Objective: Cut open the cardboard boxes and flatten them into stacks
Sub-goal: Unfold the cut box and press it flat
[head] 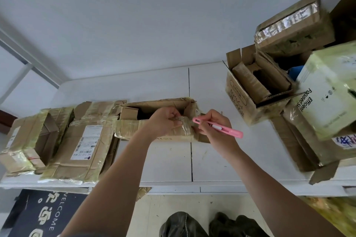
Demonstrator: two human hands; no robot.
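A long brown cardboard box [154, 106] lies on the white table [169, 161], its top open and its near flap wrapped in yellowish tape. My left hand [165, 121] pinches the taped near flap at the box's right end. My right hand [215, 127] holds a pink utility knife [219, 128] like a pen, its tip pointing left at the same taped corner. To the left lie flattened boxes [84, 144] in a low pile, with a smaller taped box [27, 140] at the far left.
At the right stands a heap of unopened and half-open boxes [256, 90], one white-and-green printed box [331, 90] on top. A dark welcome mat [44, 215] lies on the floor under the table's left end. My shoes [208, 225] show below the table edge.
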